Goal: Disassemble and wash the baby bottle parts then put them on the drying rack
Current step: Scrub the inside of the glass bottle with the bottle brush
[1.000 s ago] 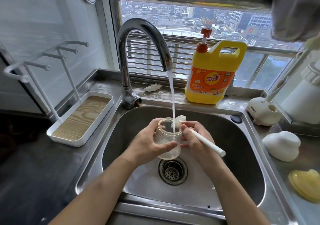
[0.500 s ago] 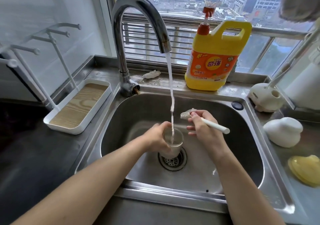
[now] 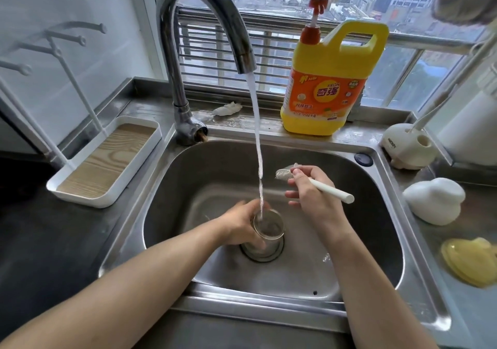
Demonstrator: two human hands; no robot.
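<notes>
Left grip (image 3: 236,227) keeps bottle (image 3: 269,227) under stream (image 3: 256,133); right grip (image 3: 314,196) holds brush (image 3: 336,193), now out

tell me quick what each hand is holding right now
Left hand: grips the clear bottle under the water stream.
Right hand: holds the small white brush, apart from the bottle.

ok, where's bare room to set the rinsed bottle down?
Free: the rack's wood tray, bare beside its posts; the dark counter in front of it; the sink floor right of the drain. Crowded: right counter, with brush stand, white dome and yellow lid.
</notes>
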